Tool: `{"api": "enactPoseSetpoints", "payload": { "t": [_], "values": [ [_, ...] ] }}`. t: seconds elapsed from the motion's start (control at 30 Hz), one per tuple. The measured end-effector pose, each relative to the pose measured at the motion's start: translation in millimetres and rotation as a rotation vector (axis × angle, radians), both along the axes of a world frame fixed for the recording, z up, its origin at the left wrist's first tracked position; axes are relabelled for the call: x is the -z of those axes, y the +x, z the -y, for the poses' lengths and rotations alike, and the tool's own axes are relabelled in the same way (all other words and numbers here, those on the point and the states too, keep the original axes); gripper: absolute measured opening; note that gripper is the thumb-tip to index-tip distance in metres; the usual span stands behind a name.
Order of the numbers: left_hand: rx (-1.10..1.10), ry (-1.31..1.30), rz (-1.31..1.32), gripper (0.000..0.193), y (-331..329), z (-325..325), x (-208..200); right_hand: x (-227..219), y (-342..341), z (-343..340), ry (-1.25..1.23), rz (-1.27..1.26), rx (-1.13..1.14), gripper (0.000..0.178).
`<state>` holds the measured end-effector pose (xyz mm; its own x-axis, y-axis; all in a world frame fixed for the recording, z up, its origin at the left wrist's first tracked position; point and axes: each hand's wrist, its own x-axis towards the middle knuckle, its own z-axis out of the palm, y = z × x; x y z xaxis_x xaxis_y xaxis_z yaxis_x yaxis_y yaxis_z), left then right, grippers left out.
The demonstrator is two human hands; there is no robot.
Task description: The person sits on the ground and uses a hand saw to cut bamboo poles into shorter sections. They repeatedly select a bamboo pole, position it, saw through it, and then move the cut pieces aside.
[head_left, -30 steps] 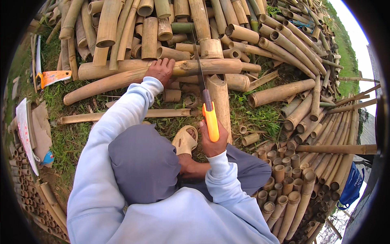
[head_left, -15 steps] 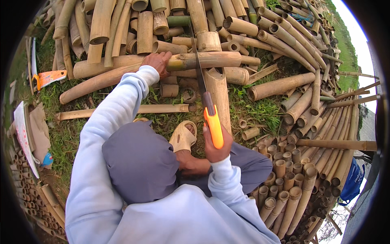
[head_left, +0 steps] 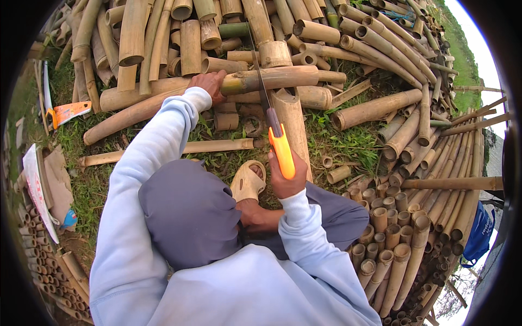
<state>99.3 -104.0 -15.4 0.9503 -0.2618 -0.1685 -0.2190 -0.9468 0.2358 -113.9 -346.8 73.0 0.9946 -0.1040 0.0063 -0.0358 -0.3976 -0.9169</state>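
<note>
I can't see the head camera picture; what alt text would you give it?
A person's right hand draws an orange-handled saw across a bamboo pole that the left hand steadies. Cut bamboo pieces lie heaped on grass all around.

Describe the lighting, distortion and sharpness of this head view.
Head view: soft, even daylight with no hard shadows; strong fisheye bending, a black rim around the circle; overexposed white sky at the right edge; the orange-handled saw and the bamboo pole are sharp.
</note>
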Motion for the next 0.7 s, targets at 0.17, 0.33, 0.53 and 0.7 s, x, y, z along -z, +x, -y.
{"api": "enactPoseSetpoints", "payload": {
  "t": [0.17, 0.33, 0.53, 0.7],
  "values": [
    [-0.019, 0.004, -0.091, 0.046, -12, -12, -3, -31, -73, 8, -0.053, -0.021, -0.030, 0.020],
    [-0.023, 0.020, -0.128, 0.048, -12, 1, -12, -19, -67, 29, -0.115, 0.063, -0.057, 0.021],
    [0.000, -0.018, -0.109, 0.046, -7, -4, -6, 5, -35, 0, -0.032, -0.071, 0.004, 0.015],
    [0.003, 0.014, -0.149, 0.047, -12, -10, -7, -44, -143, 38, -0.215, -0.047, -0.032, 0.025]
  ]
}}
